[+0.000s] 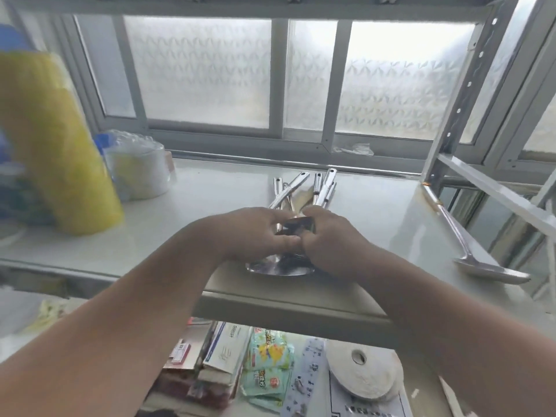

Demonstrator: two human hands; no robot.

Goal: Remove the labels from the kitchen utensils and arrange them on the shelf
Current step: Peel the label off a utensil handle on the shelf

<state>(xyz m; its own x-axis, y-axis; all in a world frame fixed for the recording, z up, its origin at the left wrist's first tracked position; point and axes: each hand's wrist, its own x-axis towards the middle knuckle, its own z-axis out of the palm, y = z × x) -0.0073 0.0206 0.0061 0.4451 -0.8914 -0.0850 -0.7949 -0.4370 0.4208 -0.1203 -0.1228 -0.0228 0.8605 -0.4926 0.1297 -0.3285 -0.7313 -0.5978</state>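
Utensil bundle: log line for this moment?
left hand: grips label | right hand: grips label | utensil bundle: on shelf | ladle: apart

Utensil bundle (304,194) lies mid-shelf (210,188); ladle (469,236) to its right; bottle (57,145) far left.

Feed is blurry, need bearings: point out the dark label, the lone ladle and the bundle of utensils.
dark label (298,227), head view, its face between both hands.
lone ladle (493,269), head view, on its bowl.
bundle of utensils (323,188), head view, on the handles.

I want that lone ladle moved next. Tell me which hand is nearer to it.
Right. The right hand sits at the bundle of utensils, with the ladle off to its right; the left hand lies further left, beyond it.
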